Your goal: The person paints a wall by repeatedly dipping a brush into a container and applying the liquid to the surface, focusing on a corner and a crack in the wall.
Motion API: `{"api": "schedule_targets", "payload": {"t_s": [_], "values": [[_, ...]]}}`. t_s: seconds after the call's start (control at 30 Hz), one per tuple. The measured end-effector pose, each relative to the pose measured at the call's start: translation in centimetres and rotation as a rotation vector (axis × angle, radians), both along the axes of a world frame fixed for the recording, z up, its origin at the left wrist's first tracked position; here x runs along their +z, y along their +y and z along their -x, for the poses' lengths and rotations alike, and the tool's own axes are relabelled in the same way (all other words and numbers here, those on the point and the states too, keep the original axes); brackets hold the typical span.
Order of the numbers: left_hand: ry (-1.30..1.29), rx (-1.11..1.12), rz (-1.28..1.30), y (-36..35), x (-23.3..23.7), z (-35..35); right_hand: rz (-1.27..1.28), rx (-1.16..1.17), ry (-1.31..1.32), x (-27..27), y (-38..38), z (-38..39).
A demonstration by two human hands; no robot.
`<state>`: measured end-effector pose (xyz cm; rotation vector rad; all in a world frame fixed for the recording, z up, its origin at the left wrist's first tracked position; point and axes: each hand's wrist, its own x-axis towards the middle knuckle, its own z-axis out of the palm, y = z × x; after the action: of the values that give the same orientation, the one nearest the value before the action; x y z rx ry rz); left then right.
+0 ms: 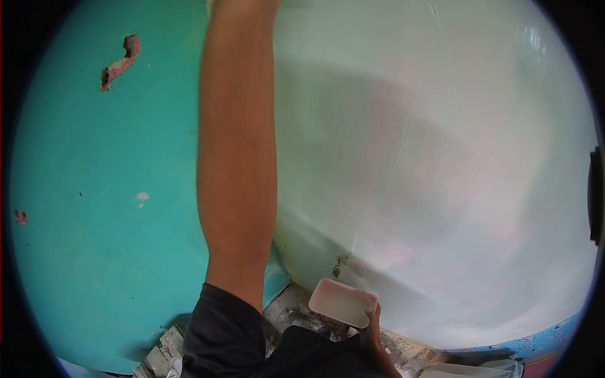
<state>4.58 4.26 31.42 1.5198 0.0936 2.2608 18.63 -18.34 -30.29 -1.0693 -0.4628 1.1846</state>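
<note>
The right hand (373, 327) is closed around one short end of a shallow rectangular container (329, 291); its thumb lies at the rim, while the other fingers are hidden, so I cannot tell exactly how they are placed below. The left hand is beyond the upper edge of the view; how far it is open, and whether it has hold of something, I cannot tell.

The container is thus directly in the right hand, low in the view, and well apart from the left hand; its open side faces the camera, it is slightly tilted, and inside there is some pale matter, which looks smooth.

The bare left arm (238, 145) goes straight up from a black sleeve (224, 327); it passes before the place where a teal wall (126, 157) meets a pale wall (409, 157). The pale wall has blurred whitish and pinkish areas, also soft shadows; just above the container, it shows a small broken patch (340, 264). In the teal wall, at upper left, there is a long chipped hole (120, 63).

Farther down, broken rubble (167, 349) lies at the foot of the teal wall; at lower right are a translucent plastic thing (469, 370) and a blue patterned strip (535, 340).
</note>
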Motion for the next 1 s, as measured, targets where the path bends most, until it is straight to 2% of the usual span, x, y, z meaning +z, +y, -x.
{"api": "schedule_targets", "payload": {"t_s": [0.07, 0.13, 0.2, 0.33, 0.47, 0.53, 0.6, 0.63, 0.73, 0.8, 0.9, 1.0], "values": [[-0.079, -0.048, 0.109, 0.7, -2.4, -1.2, 0.02, -0.006, 0.005, 0.3, -0.1, 0.1], [-0.141, -0.131, 0.197, 1.3, -6.9, -2.2, 0.053, -0.014, 0.025, 1.3, -0.4, 0.2], [-0.158, -0.165, 0.217, 1.6, -13.8, -2.8, 0.032, -0.007, 0.011, 0.9, -0.4, 0.1], [-0.23, -0.195, 0.509, -0.3, -27.7, -3.1, 0.016, -0.038, 0.002, -2.0, -0.6, -0.6], [-0.23, -0.143, 0.769, -1.6, -43.0, -0.9, 0.019, -0.035, 0.003, -0.9, -0.8, -0.7], [-0.165, -0.055, 0.836, -3.0, -48.8, 0.3, 0.005, -0.023, 0.027, -1.6, -1.0, -0.7], [-0.088, -0.051, 1.008, -3.6, -55.8, 1.9, 0.028, -0.001, 0.04, -1.3, -1.0, -0.5], [-0.05, -0.054, 1.092, -3.8, -57.8, 2.5, 0.037, 0.006, 0.043, -1.1, -1.0, -0.5], [0.078, -0.064, 1.253, -4.0, -59.2, 2.9, -0.006, -0.008, -0.048, -2.4, -0.8, -0.7], [0.127, -0.048, 1.193, -3.0, -55.7, 2.1, -0.023, 0.005, -0.003, -1.3, -0.5, -0.5], [0.187, -0.039, 1.093, -2.3, -46.1, 1.5, -0.019, 0.018, 0.021, -1.0, -1.2, -0.5], [0.105, -0.069, 0.84, -2.2, -37.1, 1.1, 0.006, 0.007, 0.04, -2.0, -1.2, -1.0]]}}
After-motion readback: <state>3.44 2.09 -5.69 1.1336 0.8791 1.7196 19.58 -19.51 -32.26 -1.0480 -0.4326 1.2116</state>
